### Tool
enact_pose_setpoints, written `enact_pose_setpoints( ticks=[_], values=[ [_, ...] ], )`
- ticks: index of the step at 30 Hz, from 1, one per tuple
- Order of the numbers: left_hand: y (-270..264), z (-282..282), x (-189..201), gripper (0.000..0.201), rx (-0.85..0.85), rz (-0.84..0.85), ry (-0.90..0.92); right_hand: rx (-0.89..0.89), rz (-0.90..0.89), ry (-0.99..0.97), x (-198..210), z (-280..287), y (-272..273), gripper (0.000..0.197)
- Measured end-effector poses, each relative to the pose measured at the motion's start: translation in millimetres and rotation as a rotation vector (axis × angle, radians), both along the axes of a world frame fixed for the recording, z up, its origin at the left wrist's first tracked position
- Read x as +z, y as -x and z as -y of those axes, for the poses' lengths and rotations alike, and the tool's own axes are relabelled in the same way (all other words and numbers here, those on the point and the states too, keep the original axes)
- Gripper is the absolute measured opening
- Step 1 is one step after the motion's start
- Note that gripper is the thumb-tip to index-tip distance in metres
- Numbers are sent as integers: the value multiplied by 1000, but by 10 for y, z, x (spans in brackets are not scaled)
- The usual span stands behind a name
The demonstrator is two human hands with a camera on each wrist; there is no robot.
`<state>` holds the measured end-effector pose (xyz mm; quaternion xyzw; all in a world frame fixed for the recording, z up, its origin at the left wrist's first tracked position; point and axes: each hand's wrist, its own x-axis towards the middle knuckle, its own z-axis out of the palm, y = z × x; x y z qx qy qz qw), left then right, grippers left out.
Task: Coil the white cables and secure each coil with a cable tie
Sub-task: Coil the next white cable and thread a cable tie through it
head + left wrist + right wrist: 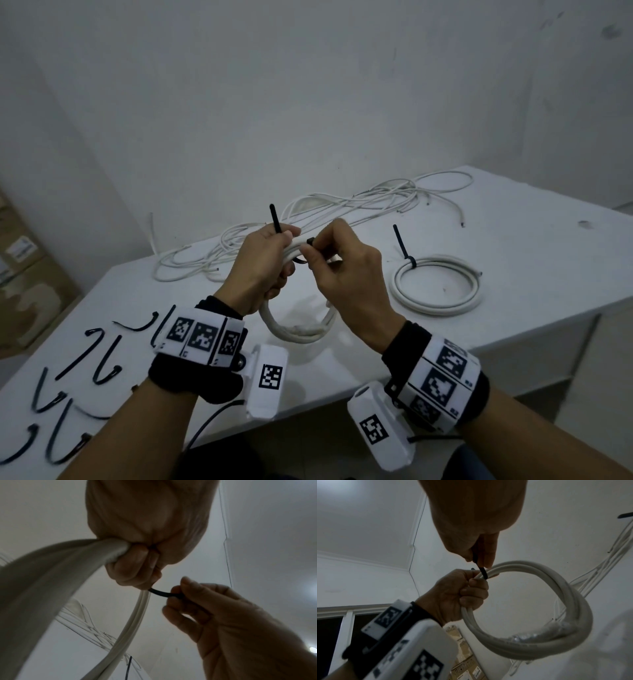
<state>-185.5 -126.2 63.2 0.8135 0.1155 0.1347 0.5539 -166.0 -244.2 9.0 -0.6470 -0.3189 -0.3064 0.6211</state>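
Above the table, my left hand (270,257) grips the top of a white cable coil (298,330), which hangs below in a loop. A black cable tie (275,221) wraps the coil at that spot, and its tail sticks up past my left knuckles. My right hand (320,255) pinches the tie's other end beside the coil. The left wrist view shows my left hand (135,566) fisted round the coil (68,569), with the tie (160,592) running to my right hand's fingers (188,593). In the right wrist view, my right hand (481,555) pinches the tie (482,572) against the coil (556,601).
A finished coil (438,286) with a black tie (403,248) lies on the white table (513,240) to the right. Loose white cables (342,205) sprawl along the table's back. Several spare black ties (72,377) lie at the front left. Cardboard boxes (24,260) stand left of the table.
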Motion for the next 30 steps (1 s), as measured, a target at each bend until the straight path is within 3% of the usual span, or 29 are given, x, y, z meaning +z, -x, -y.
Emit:
enact_pose_setpoints(
  ticks=[3, 10, 16, 30],
  values=[
    [-31, 12, -28, 24, -2, 42, -55, 17, -37, -55, 54, 80, -1, 26],
    [-75, 67, -137, 26, -135, 131, -327, 78, -88, -67, 114, 157, -147, 6],
    [-38, 154, -136, 33, -117, 162, -606, 50, -109, -77, 105, 169, -183, 4],
    [-4, 178, -107, 28, -104, 121, -707, 61, -169, -57, 70, 218, -211, 6]
  ],
)
